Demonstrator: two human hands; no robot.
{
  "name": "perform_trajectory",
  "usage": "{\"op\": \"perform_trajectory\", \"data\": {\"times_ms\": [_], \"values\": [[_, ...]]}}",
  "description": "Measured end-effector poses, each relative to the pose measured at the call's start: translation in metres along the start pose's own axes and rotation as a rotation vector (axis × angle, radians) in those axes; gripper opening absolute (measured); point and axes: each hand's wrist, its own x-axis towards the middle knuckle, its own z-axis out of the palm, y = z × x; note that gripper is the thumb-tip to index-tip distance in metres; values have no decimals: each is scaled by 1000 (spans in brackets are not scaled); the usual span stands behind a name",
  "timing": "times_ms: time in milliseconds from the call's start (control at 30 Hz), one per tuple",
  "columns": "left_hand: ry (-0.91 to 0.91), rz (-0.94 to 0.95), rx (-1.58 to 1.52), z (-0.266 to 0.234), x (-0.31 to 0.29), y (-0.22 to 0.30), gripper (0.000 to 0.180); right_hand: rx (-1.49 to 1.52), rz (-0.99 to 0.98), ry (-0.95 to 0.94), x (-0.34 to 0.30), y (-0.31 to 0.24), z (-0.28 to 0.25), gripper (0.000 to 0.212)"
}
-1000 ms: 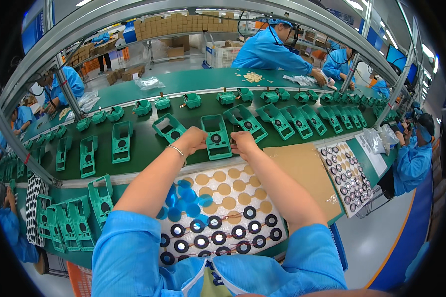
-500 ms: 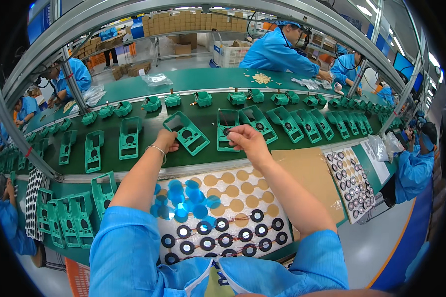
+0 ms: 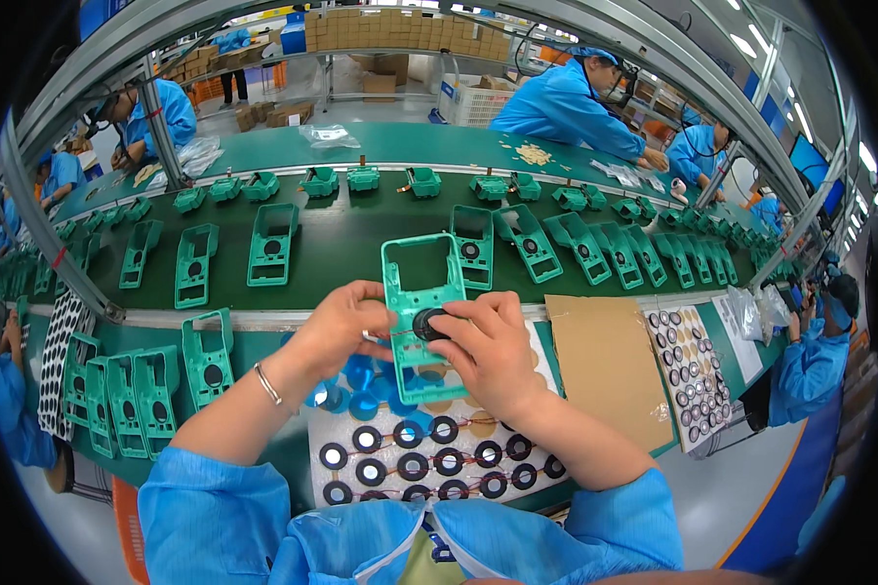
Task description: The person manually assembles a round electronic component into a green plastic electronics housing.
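A green plastic housing is raised above the near bench, its large rectangular opening uppermost. My left hand is closed on the housing's left edge. A black round speaker sits at the middle of the housing. Bent fingers of my right hand are at that speaker, reaching across the housing's right side. A thin reddish wire runs left from the speaker toward my left fingers. Below lies a white foam sheet with rows of black ring-shaped speakers, blue film discs and tan round pads.
Several green housings and small green parts line the dark belt. More housings stand at the left. Cardboard and a speaker sheet lie right. Co-workers in blue sit beyond the belt.
The green housing has come off the belt toward me and now stands more upright over the foam sheet. My right hand has moved from above the belt to the speaker in the housing.
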Motion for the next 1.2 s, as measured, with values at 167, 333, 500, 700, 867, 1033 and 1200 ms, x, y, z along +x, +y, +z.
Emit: {"op": "perform_trajectory", "data": {"times_ms": [167,333,500,700,867,1033,1200], "values": [[-29,63,-62,13,-32,-4,56,-45,-28,-27,-7,-12,-5,29],[-26,85,-120,16,-40,-6,60,-37,-15,-28,-11,-19,-12,28],[-57,86,-116,16,-43,-7,59,-66,-33,-38,-13,-21,-14,28],[-66,83,-126,16,-46,-8,57,-83,-79,-65,-14,-24,-13,32],[-51,95,-142,16,-49,-6,55,-186,-171,-94,-15,-29,-17,38],[11,109,-86,11,-44,-10,52,-330,-122,-319,-12,-41,-20,43],[-15,132,-128,9,-46,-3,54,-9,67,-131,-12,-26,-25,46]]}}
